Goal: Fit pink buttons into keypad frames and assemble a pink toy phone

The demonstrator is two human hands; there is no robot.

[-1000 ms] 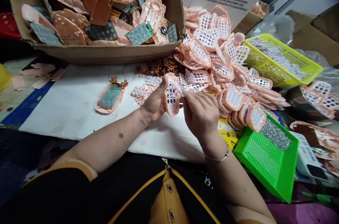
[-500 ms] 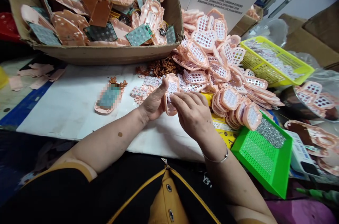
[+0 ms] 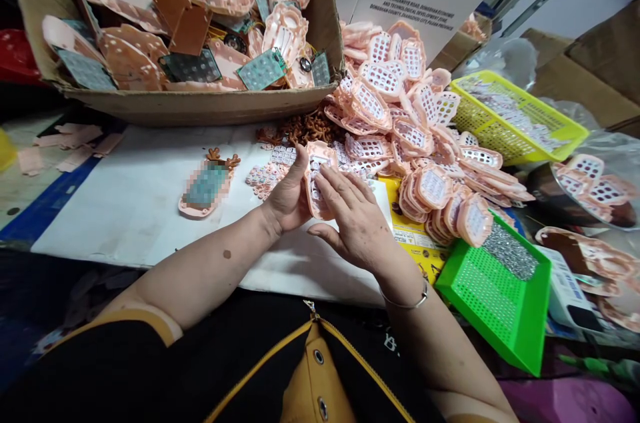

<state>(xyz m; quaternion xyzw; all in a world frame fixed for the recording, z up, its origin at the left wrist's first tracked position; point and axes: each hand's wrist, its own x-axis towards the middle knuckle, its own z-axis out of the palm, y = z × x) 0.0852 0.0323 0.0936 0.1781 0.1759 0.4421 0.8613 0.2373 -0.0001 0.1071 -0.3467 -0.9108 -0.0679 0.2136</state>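
Note:
My left hand [image 3: 289, 199] grips a pink plastic toy phone shell [image 3: 316, 203] by its left edge, thumb upright beside it. White keys show in the shell's face, partly covered by fingers. My right hand [image 3: 355, 216] lies with fingers stretched flat across that face, thumb apart, gripping nothing. Just beyond are small white key pieces [image 3: 265, 177] and a heap of brown antler-shaped pieces [image 3: 305, 131]. Left of my hands, a pink shell [image 3: 200, 209] with a green circuit board and brown antlers lies on the white sheet [image 3: 125, 209].
A cardboard box [image 3: 200, 106] of shells and circuit boards stands at the back left. Right of it are piled pink shells [image 3: 385, 76], a yellow basket [image 3: 525, 99] and stacked shells [image 3: 433, 186]. A green tray [image 3: 495, 309] with screws [image 3: 515, 253] sits near my right forearm.
My right hand's fingers have gone from bent at the shell's face to stretched flat over it, with the thumb spread away. My left hand still holds the shell, now tilted slightly differently.

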